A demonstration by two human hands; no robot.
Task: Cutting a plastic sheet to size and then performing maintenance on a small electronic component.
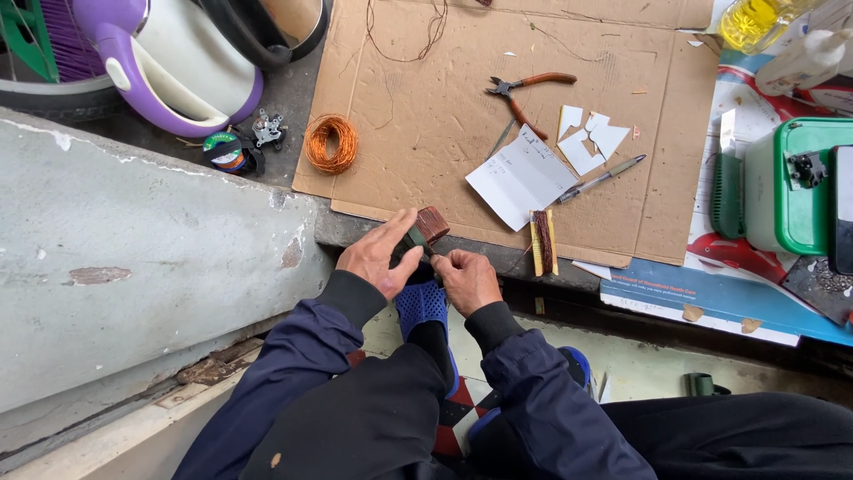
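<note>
My left hand (378, 253) grips a small dark block wound with reddish-brown copper wire (430, 225), held just over the near edge of the cardboard sheet (426, 107). Close against it on the right, my right hand (466, 278) has its fingers pinched at the block's lower end; what it pinches is hidden. Both hands hover above my knees and a blue shoe (421, 307).
On the cardboard lie a coil of copper wire (331, 142), orange-handled pliers (524, 92), a paper slip (522, 178), white paper scraps (589, 138), a pen (601, 179) and a small wound piece (543, 241). A green and white box (786, 187) stands right, a concrete ledge (133, 258) left.
</note>
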